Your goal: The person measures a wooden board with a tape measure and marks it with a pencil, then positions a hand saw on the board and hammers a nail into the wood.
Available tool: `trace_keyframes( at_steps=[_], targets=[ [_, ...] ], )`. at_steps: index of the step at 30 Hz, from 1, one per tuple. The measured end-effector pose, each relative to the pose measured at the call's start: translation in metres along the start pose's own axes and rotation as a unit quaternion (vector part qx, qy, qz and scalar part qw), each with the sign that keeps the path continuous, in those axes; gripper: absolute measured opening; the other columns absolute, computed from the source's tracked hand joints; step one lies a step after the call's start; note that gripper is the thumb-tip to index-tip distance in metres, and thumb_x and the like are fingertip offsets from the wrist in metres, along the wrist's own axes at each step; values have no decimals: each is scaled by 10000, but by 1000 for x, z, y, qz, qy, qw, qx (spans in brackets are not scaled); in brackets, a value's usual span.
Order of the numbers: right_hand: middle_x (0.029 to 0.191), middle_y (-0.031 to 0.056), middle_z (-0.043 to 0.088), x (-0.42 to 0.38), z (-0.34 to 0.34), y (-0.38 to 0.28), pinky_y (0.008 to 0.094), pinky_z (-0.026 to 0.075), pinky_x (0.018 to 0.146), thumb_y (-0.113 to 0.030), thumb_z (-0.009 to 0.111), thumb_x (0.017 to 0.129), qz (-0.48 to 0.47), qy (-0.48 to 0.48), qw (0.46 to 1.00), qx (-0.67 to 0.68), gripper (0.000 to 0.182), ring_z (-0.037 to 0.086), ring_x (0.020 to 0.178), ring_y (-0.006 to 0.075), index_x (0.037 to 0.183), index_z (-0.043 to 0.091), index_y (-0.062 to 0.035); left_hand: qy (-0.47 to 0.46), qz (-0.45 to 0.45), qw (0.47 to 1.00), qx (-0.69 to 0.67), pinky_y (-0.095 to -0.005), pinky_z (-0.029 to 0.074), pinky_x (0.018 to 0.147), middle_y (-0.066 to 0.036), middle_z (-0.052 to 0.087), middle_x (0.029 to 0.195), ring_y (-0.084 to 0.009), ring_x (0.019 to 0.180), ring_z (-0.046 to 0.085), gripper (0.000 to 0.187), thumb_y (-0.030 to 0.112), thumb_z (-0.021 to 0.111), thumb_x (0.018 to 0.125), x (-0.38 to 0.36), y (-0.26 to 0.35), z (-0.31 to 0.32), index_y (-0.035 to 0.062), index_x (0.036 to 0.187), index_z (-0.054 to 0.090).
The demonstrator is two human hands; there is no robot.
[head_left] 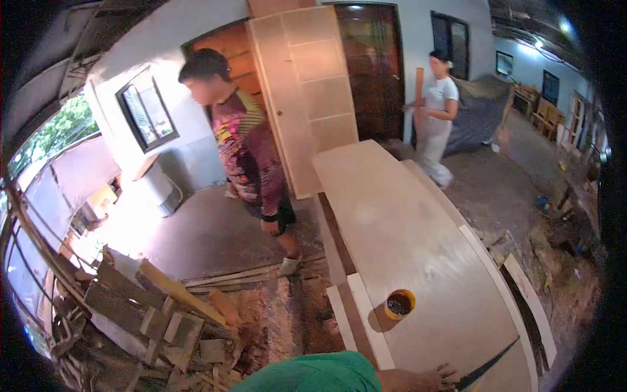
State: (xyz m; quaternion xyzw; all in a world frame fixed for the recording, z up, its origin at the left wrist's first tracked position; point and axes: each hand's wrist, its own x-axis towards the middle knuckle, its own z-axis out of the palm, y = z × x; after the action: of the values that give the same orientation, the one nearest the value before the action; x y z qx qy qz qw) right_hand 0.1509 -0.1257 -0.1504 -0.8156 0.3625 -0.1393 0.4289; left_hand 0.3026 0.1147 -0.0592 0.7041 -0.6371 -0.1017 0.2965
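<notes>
My left hand [439,378] lies at the bottom edge of the view on a pale wooden panel [418,242], its forearm reaching in from a green sleeve [313,374]. The fingers are spread flat and hold nothing that I can see. Just beyond the fingertips a dark, tapering strip [490,364] crosses the panel; its kind I cannot make out. Farther up the panel stands a yellow round container [400,304] with small dark pieces inside, probably nails. My right hand is out of view.
A person in a patterned shirt [245,150] stands left of the panel; another in white [437,117] is behind it. Pale door panels [307,98] lean against the wall. Scrap wood [176,326] and sawdust cover the floor at left. A loose board [529,310] lies along the right edge.
</notes>
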Motion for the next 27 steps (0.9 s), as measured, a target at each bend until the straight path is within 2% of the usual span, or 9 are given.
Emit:
trace_keyframes(
  at_steps=[1,4,7,9,10,12,15,18,27],
  targets=[
    [892,153,590,-4,1,3,415,493,650,-315,726,752,-14,23,999,-27,473,562,730,233,1031,556,28,69,34,997,-17,-630,-32,1099,5,245,1536,-327,1436,75,629,540,416,922,-1,-10,28,208,1449,333],
    [935,155,589,-10,27,18,414,483,726,-280,697,775,-29,56,985,-159,439,567,839,262,1057,551,23,-60,-34,994,-87,-658,40,1081,-195,207,1516,-425,1389,167,779,355,578,786,10,-9,17,150,1465,257],
    [978,156,589,-10,68,113,412,474,803,-246,668,798,-48,75,883,-460,407,573,947,290,1083,547,18,-125,-96,986,-62,-693,104,1047,-251,335,1427,-437,1342,263,706,268,571,803,12,-7,33,62,1424,305],
    [793,195,593,-48,28,-96,476,443,691,-431,714,750,53,147,971,-180,507,577,797,372,952,550,4,-164,-64,984,-5,-714,78,1036,-235,247,1486,-400,1378,224,830,392,618,815,18,13,-14,13,1447,239],
    [837,211,606,-57,17,-114,477,456,700,-466,717,735,70,127,984,-99,623,588,824,386,1085,544,19,-133,-22,991,24,-709,71,1041,-204,208,1514,-376,1398,194,936,520,618,796,16,8,-5,-16,1448,213],
    [968,270,610,-48,3,-124,479,472,794,-454,712,734,77,88,986,-120,759,585,899,443,1264,481,38,-272,-37,951,143,-702,69,1046,-195,184,1526,-365,1408,174,1022,592,627,759,33,34,-39,-42,1443,209],
    [982,311,595,-2,-17,-114,510,454,838,-258,604,818,140,184,965,-123,476,581,963,443,1183,534,39,-269,-72,938,205,-698,89,1047,-194,190,1524,-353,1408,181,1040,602,649,733,24,45,-22,-39,1438,233],
    [887,291,620,74,-37,-111,501,475,793,-189,524,844,25,187,976,-109,305,602,870,442,1059,593,15,-283,-107,919,252,-700,114,1042,-201,175,1527,-353,1405,190,1041,587,674,712,29,54,-12,-43,1429,259],
    [1022,207,646,179,-33,-118,475,483,854,-206,459,860,14,155,975,-155,360,616,939,401,1160,624,-93,-272,-154,921,231,-661,254,1021,-196,138,1536,-387,1391,209,1013,470,743,693,30,61,-16,-52,1420,269]
  ],
)
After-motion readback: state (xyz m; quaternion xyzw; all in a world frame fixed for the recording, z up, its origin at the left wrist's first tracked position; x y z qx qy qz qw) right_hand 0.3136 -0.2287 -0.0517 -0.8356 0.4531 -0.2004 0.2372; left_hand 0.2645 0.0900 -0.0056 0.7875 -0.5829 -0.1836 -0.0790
